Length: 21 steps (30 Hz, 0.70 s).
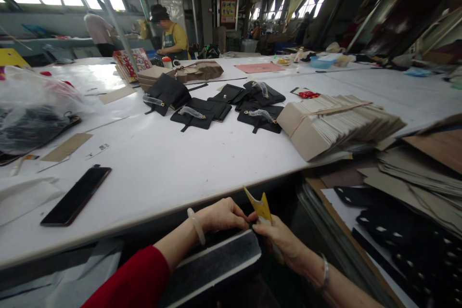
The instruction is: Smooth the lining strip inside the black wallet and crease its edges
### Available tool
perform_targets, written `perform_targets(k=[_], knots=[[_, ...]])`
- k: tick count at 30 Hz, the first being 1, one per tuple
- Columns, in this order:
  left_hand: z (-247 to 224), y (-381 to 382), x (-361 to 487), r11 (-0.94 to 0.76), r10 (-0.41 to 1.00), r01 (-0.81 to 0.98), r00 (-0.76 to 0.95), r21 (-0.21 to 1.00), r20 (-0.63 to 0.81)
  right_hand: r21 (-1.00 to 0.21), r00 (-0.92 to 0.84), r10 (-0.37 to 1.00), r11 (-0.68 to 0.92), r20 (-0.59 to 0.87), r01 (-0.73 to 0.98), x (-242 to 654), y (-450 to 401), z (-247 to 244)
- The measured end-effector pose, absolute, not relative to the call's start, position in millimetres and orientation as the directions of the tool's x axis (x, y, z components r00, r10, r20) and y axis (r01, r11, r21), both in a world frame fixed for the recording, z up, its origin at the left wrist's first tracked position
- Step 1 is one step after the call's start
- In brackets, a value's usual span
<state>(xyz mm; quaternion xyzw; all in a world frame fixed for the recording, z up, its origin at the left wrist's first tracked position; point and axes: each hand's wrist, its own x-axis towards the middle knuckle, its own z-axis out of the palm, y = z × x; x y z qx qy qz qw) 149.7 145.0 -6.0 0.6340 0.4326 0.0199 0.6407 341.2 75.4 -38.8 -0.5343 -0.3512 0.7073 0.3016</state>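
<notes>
At the near edge of the white surface [159,168], the right hand [285,240] has its fingers wrapped around a yellow tool [263,208], forked end up. Just beside it, the left hand [224,214] holds its fingers bunched near the right's; whether they pinch anything, one cannot tell. Below the left hand is a dark block [216,264]. Farther back sit black bags [197,124], between a phone [77,196] and a card bundle [325,125].

On my white worktop [216,159] a phone [76,197] lies towards the near edge's left, with a plastic sack [32,110] beyond, black bags [217,108] mid-surface, a banded card bundle [306,132] by the near edge's right, and a pink sheet [260,68] farther back.
</notes>
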Motion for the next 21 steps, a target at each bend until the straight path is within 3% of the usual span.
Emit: perform_targets(k=[12,21], knots=[[0.8,139.6,156.5,0.101,0.621,0.614,0.576,0.782,-0.532,-0.838,-0.226,0.813,-0.545,-0.537,0.032,332.2,75.7,-29.5],[-6.2,131.3,161.1,-0.029,0.669,0.609,0.601,0.793,-0.438,-0.873,-0.172,0.856,-0.482,-0.487,0.073,330.5,77.0,-23.2]])
